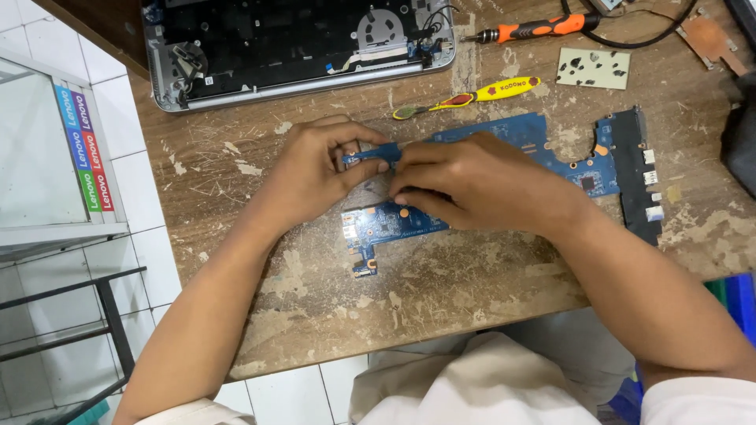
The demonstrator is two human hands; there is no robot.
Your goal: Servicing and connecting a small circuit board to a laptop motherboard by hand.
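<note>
While both hands work at the middle of the worn wooden surface [441,283], the left hand [315,169] pinches a small blue board piece [372,153] between thumb and fingers [358,135] — closed narrowly on it. The right hand [472,181] lies palm-down over the blue circuit board [567,153], its fingers curled and pressing on the board's left portion; whether they grip anything cannot be told. The board lies flat on the surface, its left end [370,228] showing below the hands, its right end bearing a black connector strip [634,169].

Behind the hands lie a yellow-handled tool [472,96] and an orange-and-black screwdriver [535,30], both well apart from the board. An opened laptop chassis [291,47] sits at the far edge — its fan exposed. A pale spotted card [592,68] rests near the screwdriver.
</note>
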